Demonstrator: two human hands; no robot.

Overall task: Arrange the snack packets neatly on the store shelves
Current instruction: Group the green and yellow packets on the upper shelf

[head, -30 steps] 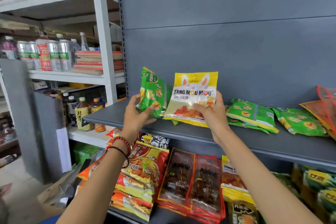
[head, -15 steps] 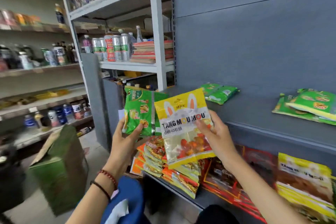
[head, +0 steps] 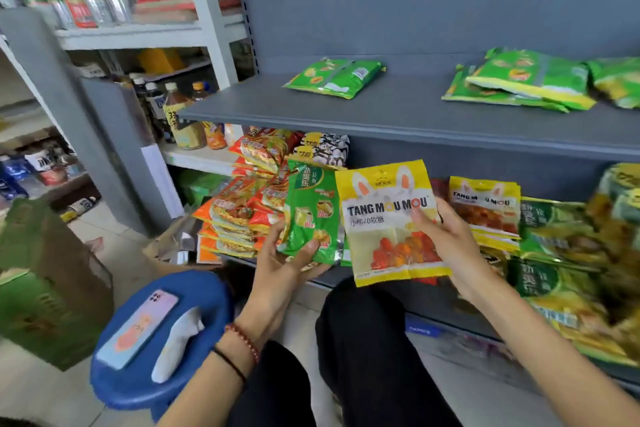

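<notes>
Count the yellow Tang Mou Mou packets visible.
2: a held packet in the right hand, a shelved packet on the lower shelf; others may hide beneath it.

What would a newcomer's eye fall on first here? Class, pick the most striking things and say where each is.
The bright yellow Tang Mou Mou packet, held in the right hand at the centre, stands out first, with a green packet gripped by the left hand beside it. At lower left a blue stool carries a phone. Above, a green bag lies flat on the grey shelf.
</notes>
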